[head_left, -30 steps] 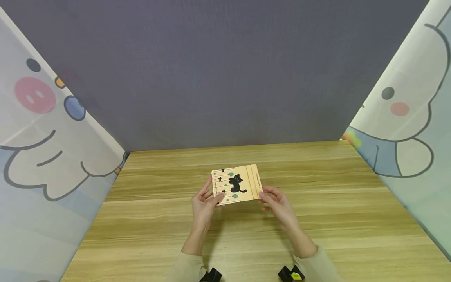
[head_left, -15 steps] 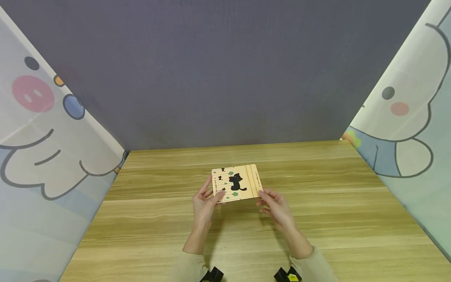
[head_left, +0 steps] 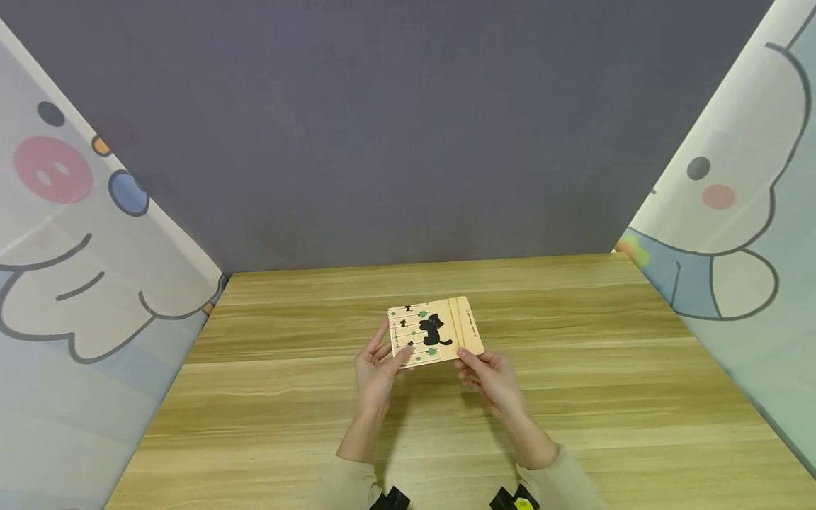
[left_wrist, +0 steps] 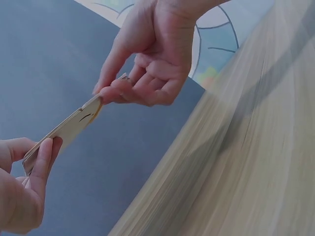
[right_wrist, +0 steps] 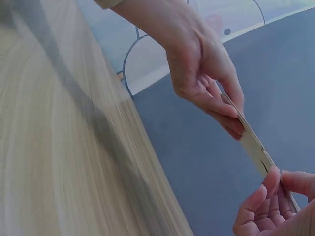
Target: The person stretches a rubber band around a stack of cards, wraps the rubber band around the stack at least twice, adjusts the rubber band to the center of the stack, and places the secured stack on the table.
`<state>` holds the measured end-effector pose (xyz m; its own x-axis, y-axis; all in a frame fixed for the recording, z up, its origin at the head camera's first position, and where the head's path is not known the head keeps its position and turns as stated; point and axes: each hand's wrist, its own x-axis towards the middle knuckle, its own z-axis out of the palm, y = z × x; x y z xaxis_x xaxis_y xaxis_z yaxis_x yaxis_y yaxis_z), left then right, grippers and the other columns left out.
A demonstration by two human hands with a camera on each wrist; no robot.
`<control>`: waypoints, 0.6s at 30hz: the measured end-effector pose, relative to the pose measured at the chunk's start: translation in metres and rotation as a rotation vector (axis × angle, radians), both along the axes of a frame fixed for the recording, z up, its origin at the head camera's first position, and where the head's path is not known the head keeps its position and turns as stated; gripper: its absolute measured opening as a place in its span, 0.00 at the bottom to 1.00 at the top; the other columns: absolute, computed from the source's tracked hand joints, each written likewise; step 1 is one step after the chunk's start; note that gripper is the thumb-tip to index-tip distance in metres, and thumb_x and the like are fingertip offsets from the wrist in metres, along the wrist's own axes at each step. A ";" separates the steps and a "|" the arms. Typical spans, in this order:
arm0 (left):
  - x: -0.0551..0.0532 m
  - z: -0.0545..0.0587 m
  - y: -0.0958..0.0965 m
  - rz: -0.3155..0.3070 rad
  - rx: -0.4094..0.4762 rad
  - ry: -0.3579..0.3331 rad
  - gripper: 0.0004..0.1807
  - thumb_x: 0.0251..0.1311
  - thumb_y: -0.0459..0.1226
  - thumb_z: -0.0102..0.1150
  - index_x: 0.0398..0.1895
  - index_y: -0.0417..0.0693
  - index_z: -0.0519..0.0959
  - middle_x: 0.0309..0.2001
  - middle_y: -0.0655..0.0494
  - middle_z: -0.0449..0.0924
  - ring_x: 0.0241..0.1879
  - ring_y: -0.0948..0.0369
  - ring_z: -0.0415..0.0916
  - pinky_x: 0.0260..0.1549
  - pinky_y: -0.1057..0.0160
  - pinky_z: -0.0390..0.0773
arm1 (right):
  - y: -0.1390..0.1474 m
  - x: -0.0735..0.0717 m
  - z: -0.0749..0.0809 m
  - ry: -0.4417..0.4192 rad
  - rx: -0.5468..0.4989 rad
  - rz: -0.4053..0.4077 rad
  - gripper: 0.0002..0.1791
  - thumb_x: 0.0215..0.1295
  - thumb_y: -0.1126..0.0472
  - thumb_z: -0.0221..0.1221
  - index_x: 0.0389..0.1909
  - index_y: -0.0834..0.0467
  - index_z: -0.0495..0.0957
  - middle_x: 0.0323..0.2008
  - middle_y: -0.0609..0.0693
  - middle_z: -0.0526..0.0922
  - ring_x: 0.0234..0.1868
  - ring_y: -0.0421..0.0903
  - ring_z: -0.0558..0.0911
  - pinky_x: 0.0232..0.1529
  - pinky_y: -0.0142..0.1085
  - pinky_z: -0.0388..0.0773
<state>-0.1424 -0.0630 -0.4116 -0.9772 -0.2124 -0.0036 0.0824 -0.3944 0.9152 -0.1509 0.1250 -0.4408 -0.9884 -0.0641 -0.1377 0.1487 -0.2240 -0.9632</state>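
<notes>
While the left hand [head_left: 375, 379] clamps thumb and fingers on the left end of a flat, cream, rectangular card with a black cat print [head_left: 440, 333], the right hand [head_left: 499, 386] pinches it near the right end, above the wood-grain bench [head_left: 268, 397], short of the far edge's middle. From the left wrist, the card shows nearly edge-on, apart from the bench. From the right wrist, it slopes between both hands' clamped fingers.
</notes>
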 end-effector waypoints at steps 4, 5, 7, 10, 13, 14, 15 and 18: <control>-0.001 -0.002 0.002 0.000 -0.002 0.006 0.35 0.44 0.19 0.59 0.60 0.42 0.64 0.44 0.34 0.75 0.25 0.58 0.79 0.27 0.54 0.83 | 0.000 -0.013 -0.033 -0.001 -0.020 0.040 0.15 0.55 0.53 0.60 0.31 0.63 0.78 0.26 0.52 0.82 0.21 0.40 0.78 0.21 0.29 0.80; -0.001 -0.002 0.002 0.004 -0.001 0.006 0.36 0.44 0.19 0.59 0.60 0.42 0.64 0.44 0.34 0.75 0.25 0.58 0.79 0.26 0.55 0.83 | -0.002 -0.012 -0.029 -0.022 -0.011 0.036 0.14 0.55 0.53 0.60 0.30 0.62 0.78 0.25 0.51 0.82 0.21 0.39 0.78 0.21 0.29 0.80; 0.000 -0.002 0.002 0.002 0.003 0.012 0.36 0.44 0.18 0.59 0.60 0.42 0.64 0.44 0.34 0.75 0.26 0.57 0.80 0.26 0.54 0.82 | -0.003 -0.011 -0.023 -0.033 -0.013 0.031 0.14 0.56 0.54 0.60 0.29 0.63 0.78 0.25 0.51 0.82 0.21 0.40 0.77 0.20 0.29 0.79; 0.000 -0.001 0.001 0.002 0.011 0.012 0.36 0.43 0.18 0.59 0.60 0.42 0.64 0.44 0.35 0.75 0.26 0.57 0.80 0.26 0.54 0.82 | -0.002 -0.006 -0.007 -0.019 -0.017 0.025 0.13 0.57 0.55 0.58 0.29 0.63 0.76 0.26 0.51 0.82 0.22 0.40 0.77 0.21 0.28 0.79; 0.000 -0.001 0.000 0.008 0.015 0.008 0.36 0.43 0.18 0.58 0.60 0.42 0.64 0.44 0.35 0.75 0.26 0.57 0.80 0.26 0.55 0.82 | -0.004 0.003 0.015 -0.038 0.005 -0.027 0.14 0.57 0.55 0.58 0.27 0.64 0.74 0.26 0.52 0.80 0.22 0.41 0.76 0.21 0.28 0.78; 0.000 -0.001 -0.001 0.011 0.017 0.005 0.36 0.43 0.18 0.58 0.60 0.43 0.64 0.44 0.35 0.75 0.26 0.58 0.80 0.25 0.55 0.83 | -0.003 0.003 0.017 -0.046 0.007 -0.031 0.14 0.58 0.55 0.58 0.27 0.64 0.74 0.26 0.52 0.80 0.22 0.40 0.76 0.21 0.28 0.78; -0.001 -0.001 -0.001 0.013 0.018 0.004 0.36 0.43 0.18 0.59 0.60 0.43 0.64 0.44 0.36 0.75 0.26 0.58 0.80 0.25 0.56 0.83 | -0.002 0.003 0.018 -0.059 0.000 -0.038 0.13 0.58 0.56 0.58 0.26 0.64 0.74 0.26 0.52 0.80 0.22 0.40 0.76 0.21 0.27 0.78; -0.002 -0.002 -0.001 0.018 0.018 0.001 0.36 0.43 0.18 0.59 0.60 0.43 0.64 0.44 0.35 0.75 0.26 0.57 0.80 0.24 0.57 0.83 | -0.006 0.009 0.035 -0.125 0.009 -0.074 0.11 0.58 0.59 0.58 0.23 0.63 0.74 0.24 0.52 0.80 0.21 0.40 0.76 0.20 0.26 0.78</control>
